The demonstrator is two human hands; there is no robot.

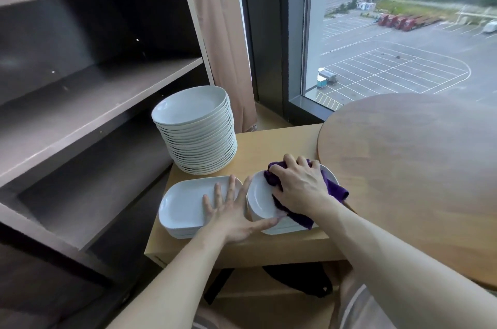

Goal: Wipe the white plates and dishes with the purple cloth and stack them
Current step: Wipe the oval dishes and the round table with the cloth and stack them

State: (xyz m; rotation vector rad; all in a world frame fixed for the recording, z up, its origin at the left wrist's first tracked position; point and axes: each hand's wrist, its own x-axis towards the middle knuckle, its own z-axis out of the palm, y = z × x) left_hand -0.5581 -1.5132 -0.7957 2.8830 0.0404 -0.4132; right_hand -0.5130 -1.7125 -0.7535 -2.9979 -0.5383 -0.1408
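Grey-brown metal shelves [94, 86] fill the left of the scene, beside a pale wooden desk [271, 146] where a person works through white tableware. At the desk's far left corner stands a tall stack of white plates [196, 138], with a tan curtain [220, 46] hanging behind it. Nearer the person, a short pile of rectangular white dishes [180, 202] sits at the desk's front left. The left hand [228, 210] lies flat on the top dish, fingers straight and spread, its thumb reaching right to touch the near rim of the neighbouring oval plate [259, 201]. That plate tops a second low pile just beside the rectangular dishes. The right hand [298, 185] bears down on it, fingers curled round a bunched purple cloth [336, 190] that is pressed against the plate's surface, with loose ends trailing over the right and near edges of the pile. A round wooden tabletop [408, 172] adjoins the desk on the right, and a window [398, 41] above it looks out on a marked car park.
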